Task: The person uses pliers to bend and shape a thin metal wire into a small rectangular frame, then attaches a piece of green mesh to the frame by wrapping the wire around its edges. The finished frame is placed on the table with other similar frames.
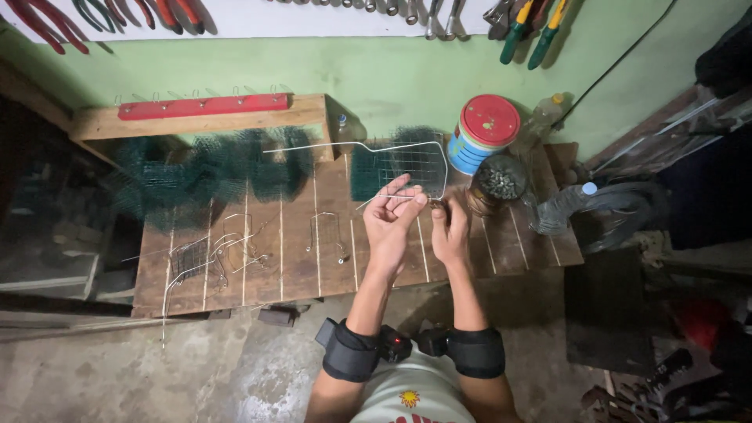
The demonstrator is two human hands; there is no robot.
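Head view, looking down on a slatted wooden tabletop (298,266). The left hand (392,219) and the right hand (450,227) are meeting above the tabletop's middle. The left hand is pinching the lower end of a bent wire frame (360,146) between thumb and fingers; the frame's loop is reaching back over a piece of green mesh (392,168). The right hand is curling closed around something small at the wire's end, too hidden by the fingers to identify. A red-lidded tin (484,131) and a jar of small metal pieces (497,182) are standing just beside the right hand. Finished wire shapes (223,249) are lying well apart on the left. Hanging tools along the wall (540,27) are being cut off by the top edge.
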